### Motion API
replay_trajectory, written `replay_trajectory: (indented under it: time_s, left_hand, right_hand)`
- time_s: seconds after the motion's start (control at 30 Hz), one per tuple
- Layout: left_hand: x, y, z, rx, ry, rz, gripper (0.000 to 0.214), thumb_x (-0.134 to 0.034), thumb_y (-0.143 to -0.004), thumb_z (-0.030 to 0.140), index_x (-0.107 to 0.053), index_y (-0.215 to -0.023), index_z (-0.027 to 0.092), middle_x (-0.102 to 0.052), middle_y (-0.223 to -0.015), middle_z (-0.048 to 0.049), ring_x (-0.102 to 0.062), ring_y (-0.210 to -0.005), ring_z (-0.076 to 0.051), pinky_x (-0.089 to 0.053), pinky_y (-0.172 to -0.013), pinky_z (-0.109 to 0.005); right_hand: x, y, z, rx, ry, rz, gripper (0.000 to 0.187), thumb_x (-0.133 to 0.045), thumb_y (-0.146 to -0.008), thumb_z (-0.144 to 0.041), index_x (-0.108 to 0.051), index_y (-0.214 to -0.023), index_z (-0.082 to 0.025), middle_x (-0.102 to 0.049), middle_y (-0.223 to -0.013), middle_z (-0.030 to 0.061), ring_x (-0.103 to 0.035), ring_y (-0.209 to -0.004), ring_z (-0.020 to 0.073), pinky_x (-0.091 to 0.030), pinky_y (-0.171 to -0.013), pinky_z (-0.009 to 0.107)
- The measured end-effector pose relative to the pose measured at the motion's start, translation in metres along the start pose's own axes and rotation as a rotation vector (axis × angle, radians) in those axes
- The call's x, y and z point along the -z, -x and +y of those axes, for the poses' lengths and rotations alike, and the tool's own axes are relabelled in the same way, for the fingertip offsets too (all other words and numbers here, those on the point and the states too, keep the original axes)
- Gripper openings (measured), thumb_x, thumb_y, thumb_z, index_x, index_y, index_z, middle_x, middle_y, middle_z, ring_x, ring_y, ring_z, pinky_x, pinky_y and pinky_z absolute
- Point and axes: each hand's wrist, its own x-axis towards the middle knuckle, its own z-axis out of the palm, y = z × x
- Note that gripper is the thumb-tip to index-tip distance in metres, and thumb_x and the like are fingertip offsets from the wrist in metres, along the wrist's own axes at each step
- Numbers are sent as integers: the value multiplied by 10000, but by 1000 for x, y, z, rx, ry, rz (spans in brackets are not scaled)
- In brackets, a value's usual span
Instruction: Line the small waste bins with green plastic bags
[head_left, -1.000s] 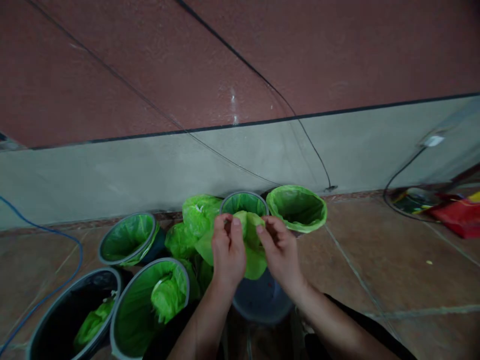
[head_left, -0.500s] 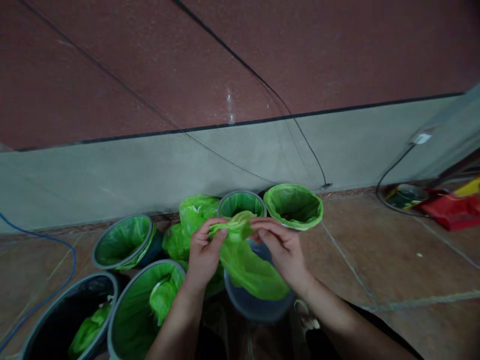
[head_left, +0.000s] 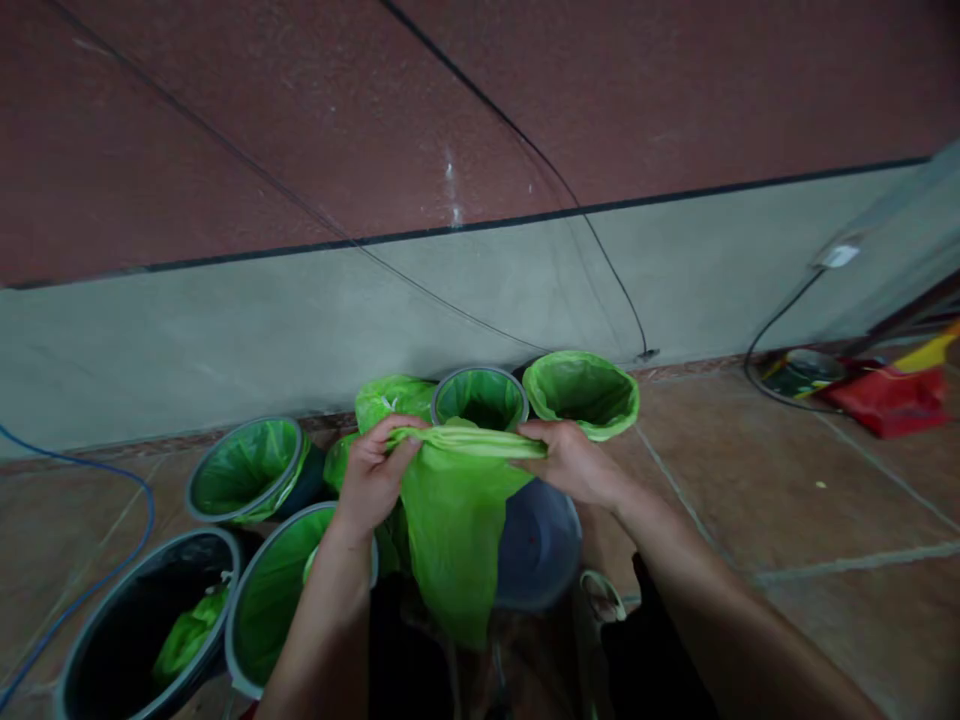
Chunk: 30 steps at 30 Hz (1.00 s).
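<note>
A light green plastic bin bag point(head_left: 459, 530) is stretched sideways between my two hands, its top edge gathered into a band and its body hanging down. My left hand point(head_left: 377, 470) pinches the left end of that band, thumb on top. The right end is gripped in my closed right hand point(head_left: 571, 460). Below and partly behind the bag stands a grey-blue bucket point(head_left: 541, 545) with no liner showing, between my feet. Just beyond my hands, a bin lined in green point(head_left: 480, 398) stands by the wall, beside another green-lined bin point(head_left: 581, 392).
To the left stand two more green-lined bins point(head_left: 247, 468) point(head_left: 274, 590) and a dark bin point(head_left: 97, 625) with a crumpled green bag inside. Full green bags point(head_left: 394, 395) lean at the wall. A blue cable point(head_left: 146, 520) lies left; a red dustpan point(head_left: 896, 400) lies right.
My hands have moved apart, pulling the bag's gathered edge taut. Its body, bunched toward the right before, now hangs straight down to the left of the bucket's middle.
</note>
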Motion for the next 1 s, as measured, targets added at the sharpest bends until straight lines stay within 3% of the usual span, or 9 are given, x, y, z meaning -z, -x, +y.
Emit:
replay_trajectory:
  time_s: [0.1,0.23,0.33,0.43,0.6,0.67,0.73,0.87,1.0]
  left_hand:
    - [2,-11,-10,-79,-170,149,177,-659,-769,344,-698,-851,192,-678,-767,-7,-591,-716,-154,-473,-720,-274]
    - [0,-20,-21,-157,-229,185,213,-615,-788,309,-681,-950,187,-696,-912,-31,-625,-868,-173,-479,-836,-301]
    - [-6,-17,-17,-275,-263,422,362,-663,-746,287,-636,-1092,183,-665,-1082,-62,-610,-964,-176,-476,-850,-290]
    - [-20,-5,-3,-306,-263,581,295,-672,-770,355,-638,-1012,190,-649,-936,-31,-591,-799,-145,-476,-718,-256]
    - [-53,10,9,160,17,-135,533,-549,-802,705,-639,-693,190,-563,-552,-21,-504,-467,-135,-419,-476,-274]
    - [-60,8,6,367,194,-267,684,-437,-778,823,-682,-759,184,-621,-593,-69,-575,-499,-178,-463,-482,-311]
    - [-62,4,4,478,330,-249,725,-429,-767,841,-711,-851,179,-671,-669,-97,-652,-611,-223,-516,-544,-347]
    - [-58,-1,7,487,352,-102,464,-794,-649,546,-720,-877,149,-728,-764,-76,-693,-691,-232,-551,-631,-343]
    - [-44,-4,13,406,308,-35,425,-847,-584,399,-727,-885,123,-752,-815,-80,-702,-697,-228,-565,-659,-334]
  right_hand:
    - [15,0,2,-44,-267,132,192,-715,-769,-368,-713,-758,-176,-639,-652,-22,-553,-575,119,-425,-544,232]
    - [19,-2,-3,-51,-464,404,238,-763,-688,-405,-677,-689,-183,-600,-578,-36,-504,-518,107,-409,-505,232]
    - [10,-1,-7,-16,-400,541,204,-726,-730,-373,-665,-685,-184,-552,-561,-47,-448,-499,90,-374,-495,226]
    - [0,3,-12,68,-181,655,150,-662,-799,-298,-656,-697,-188,-524,-595,-41,-448,-536,92,-363,-517,229]
    - [-16,13,-29,258,60,672,77,-604,-843,-194,-677,-837,-217,-604,-715,-2,-540,-615,120,-426,-578,252]
    - [-28,17,-34,334,111,575,101,-594,-841,-178,-679,-854,-232,-638,-742,15,-581,-670,143,-455,-624,272]
    - [-43,20,-36,408,181,460,118,-584,-834,-175,-679,-846,-243,-651,-741,20,-593,-703,160,-465,-664,295]
    - [-73,24,-37,531,230,252,81,-590,-856,-241,-667,-831,-242,-651,-731,7,-583,-699,163,-470,-706,321]
    - [-68,27,-42,536,80,216,210,-659,-861,-390,-658,-1015,-247,-701,-906,32,-636,-850,192,-516,-781,344]
